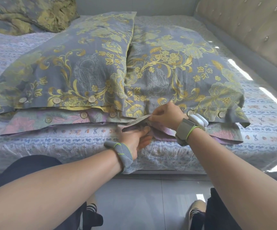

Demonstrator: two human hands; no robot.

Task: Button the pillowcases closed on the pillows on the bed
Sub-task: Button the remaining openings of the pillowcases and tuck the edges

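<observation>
**A:** At the near edge of the bed (84, 156), four pillows in two stacks. Grey-gold pair on top, left pillow (71, 67) and right pillow (176, 67). Pink-lilac pair underneath, only their open ends showing. Work is on the lower right pillowcase (162, 136).

**B:** Hands?

**A:** Left hand (135, 138) closed, thumb pressing a fold of the lilac flap from below. Right hand (166, 117) pinching the upper hem from above, fingers curled shut on cloth. Cannot tell whether a button sits between the fingertips; it is hidden.

**B:** Handling?

**A:** Judged light and limp: thin woven cotton, creases wherever pinched, no stiffness to hold a buttonhole open. Best gripped right at the hem, one hand beside the hole, the other on the button. Buttons (91, 99) look flat and hard, likely slippery.

**B:** Room?

**A:** Upper right pillow overhangs the lower hem and its weight pins the cloth; lifting its edge would help. Bed edge lies just beside the left wrist, floor clear below. Padded headboard (250, 27) well apart on the right.
</observation>
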